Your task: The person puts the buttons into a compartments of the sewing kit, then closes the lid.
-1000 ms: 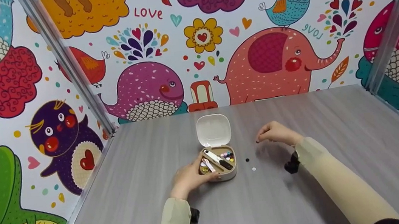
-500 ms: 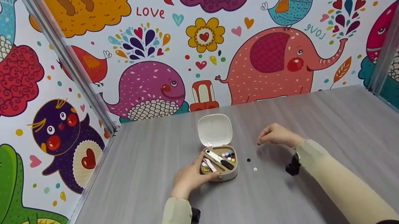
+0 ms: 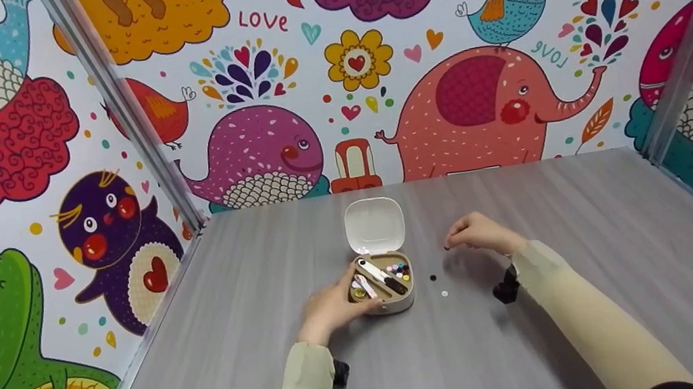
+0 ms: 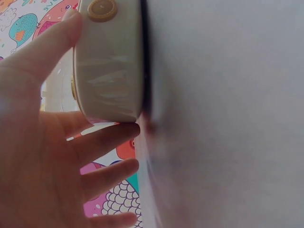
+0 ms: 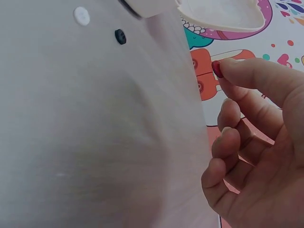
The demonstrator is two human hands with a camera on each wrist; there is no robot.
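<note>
An opened sewing box [image 3: 393,304] stands on the table, its white lid [image 3: 375,225] tipped up at the back. Inside lie a slim white tool with a black end [image 3: 395,286], a white-and-pink piece [image 3: 366,286] and several small coloured pieces [image 3: 399,270]. My left hand [image 3: 329,309] grips the box's left side, thumb at the front; in the left wrist view the thumb presses near a tan button-shaped emblem [image 4: 102,9]. My right hand [image 3: 482,232] hovers right of the box, thumb and index finger pinching a small red button [image 5: 217,69], partly hidden by the fingertips.
A black button [image 3: 433,278] and a white button [image 3: 444,293] lie on the grey table [image 3: 249,266], right of the box. Printed cartoon walls [image 3: 288,149] with metal corner posts [image 3: 141,114] enclose the table's back and sides.
The head view has shifted slightly, so everything sits a little further right. Both hands keep nearly the same pose and place, and the box and loose buttons stay put.
</note>
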